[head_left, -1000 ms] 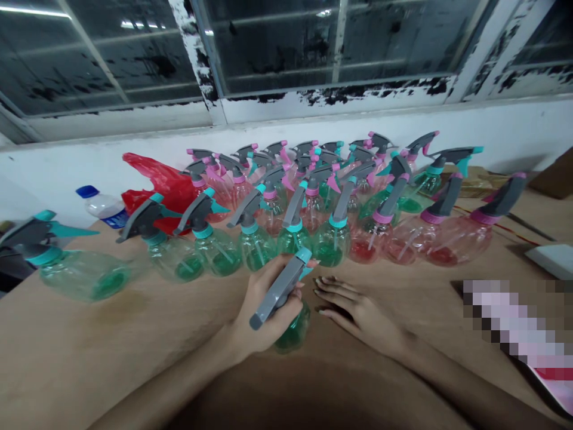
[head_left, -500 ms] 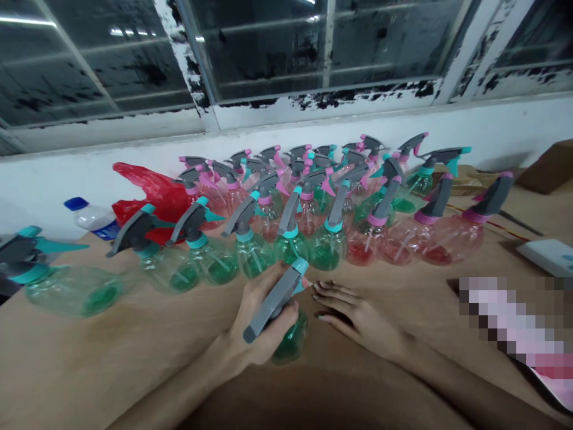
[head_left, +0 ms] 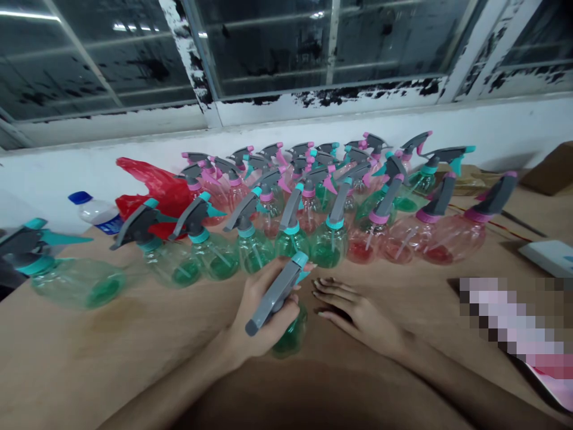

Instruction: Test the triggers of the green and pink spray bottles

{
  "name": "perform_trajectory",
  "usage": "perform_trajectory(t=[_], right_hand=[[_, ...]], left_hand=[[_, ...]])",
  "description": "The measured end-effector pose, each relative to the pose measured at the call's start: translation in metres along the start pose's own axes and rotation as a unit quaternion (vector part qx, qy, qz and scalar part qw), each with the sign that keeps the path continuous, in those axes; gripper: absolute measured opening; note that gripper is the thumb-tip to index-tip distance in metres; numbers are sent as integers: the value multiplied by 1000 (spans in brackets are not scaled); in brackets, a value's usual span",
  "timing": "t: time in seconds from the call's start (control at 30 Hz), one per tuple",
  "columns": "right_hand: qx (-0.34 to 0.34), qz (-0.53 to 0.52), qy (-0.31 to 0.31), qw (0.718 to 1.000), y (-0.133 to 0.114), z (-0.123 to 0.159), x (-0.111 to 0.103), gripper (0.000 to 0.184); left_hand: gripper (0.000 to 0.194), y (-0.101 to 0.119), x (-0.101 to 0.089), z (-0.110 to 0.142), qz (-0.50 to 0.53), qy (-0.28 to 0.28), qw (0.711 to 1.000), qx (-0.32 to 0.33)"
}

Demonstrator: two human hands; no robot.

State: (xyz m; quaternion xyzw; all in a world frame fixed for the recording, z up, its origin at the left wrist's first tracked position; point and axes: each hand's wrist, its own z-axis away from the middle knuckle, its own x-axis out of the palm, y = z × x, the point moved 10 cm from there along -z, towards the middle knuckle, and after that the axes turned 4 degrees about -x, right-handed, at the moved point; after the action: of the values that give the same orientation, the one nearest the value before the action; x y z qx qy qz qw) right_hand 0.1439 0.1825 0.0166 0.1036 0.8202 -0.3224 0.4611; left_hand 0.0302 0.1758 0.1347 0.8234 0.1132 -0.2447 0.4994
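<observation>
My left hand (head_left: 262, 304) is wrapped round the neck of a green spray bottle (head_left: 290, 334) with a grey and teal trigger head. The bottle stands on the wooden table (head_left: 147, 358), its neck and part of its body hidden by my fingers. Just to the right, my right hand (head_left: 353, 304) rests on the table with its fingers stretched out, holding nothing. Beyond my hands runs a row of spray bottles, green ones such as this one with a teal collar (head_left: 329, 248) and pink ones such as this one with a pink collar (head_left: 364, 242).
More spray bottles crowd behind the front row, towards the white wall (head_left: 89, 167). A red plastic bag (head_left: 156, 191) and a blue-capped water bottle (head_left: 96, 212) are at the left. To the right are a white box (head_left: 550, 257), a cardboard box (head_left: 553, 170) and a partly blurred pink item (head_left: 514, 322).
The view has shifted slightly. My left hand still grips the same spray bottle, its fingers a little moved near the trigger. My right hand stays flat on the table.
</observation>
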Motion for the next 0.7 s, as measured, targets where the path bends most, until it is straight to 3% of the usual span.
perform_trajectory(t=[0.7], right_hand=[[-3,-1,-2,1000,1,0,2,36]], left_hand=[[36,2,-4,0,22,20,1000,-2]])
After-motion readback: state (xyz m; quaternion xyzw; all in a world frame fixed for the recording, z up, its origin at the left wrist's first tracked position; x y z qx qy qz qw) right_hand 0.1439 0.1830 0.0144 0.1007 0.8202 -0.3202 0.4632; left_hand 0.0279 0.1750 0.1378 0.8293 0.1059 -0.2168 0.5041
